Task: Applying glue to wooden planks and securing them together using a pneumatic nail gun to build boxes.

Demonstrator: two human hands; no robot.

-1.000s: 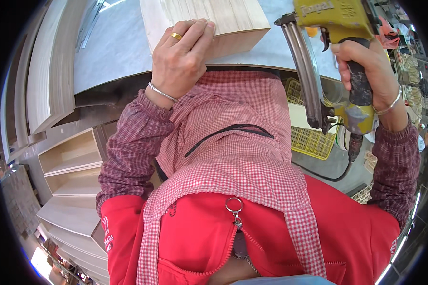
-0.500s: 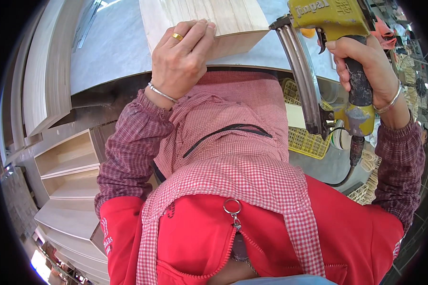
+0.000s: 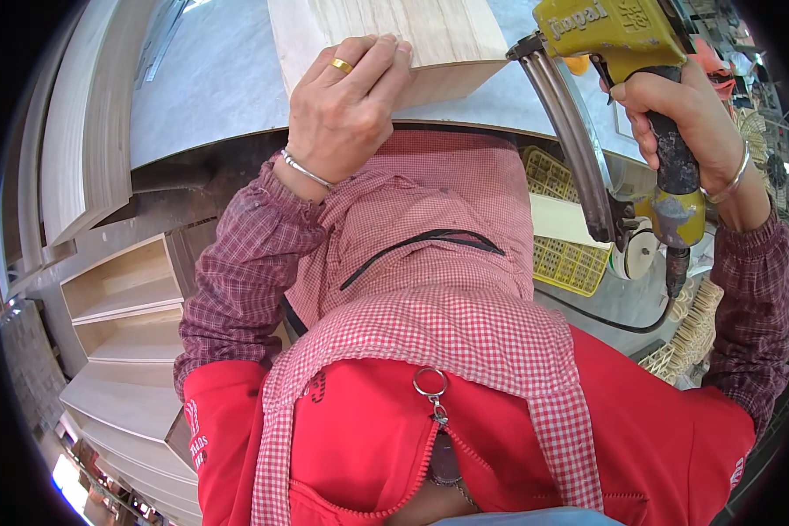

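Observation:
A pale wooden box (image 3: 451, 39) sits at the near edge of the light blue-grey worktop (image 3: 202, 96). My left hand (image 3: 346, 110), with a ring and a bracelet, grips its near left edge, fingers close together over the top board. In my right hand (image 3: 697, 118) is a yellow pneumatic nail gun (image 3: 618, 39), held by its dark worn handle with the index finger near the trigger. The gun's nose is at the box's right corner; whether it touches I cannot tell. Its long metal magazine slants down toward me, and an air hose (image 3: 636, 329) runs from the handle.
Long wooden boards (image 3: 88, 123) stand along the worktop's left side. Below them, open wooden boxes (image 3: 123, 280) are stacked. Yellow plastic baskets (image 3: 570, 263) and a white roll (image 3: 638, 252) lie below at right, beside bundles of pale wooden pieces (image 3: 697, 320).
The box and my left hand have shifted slightly right. My right hand and the nail gun have also moved a little right, with the gun's nose staying by the box corner.

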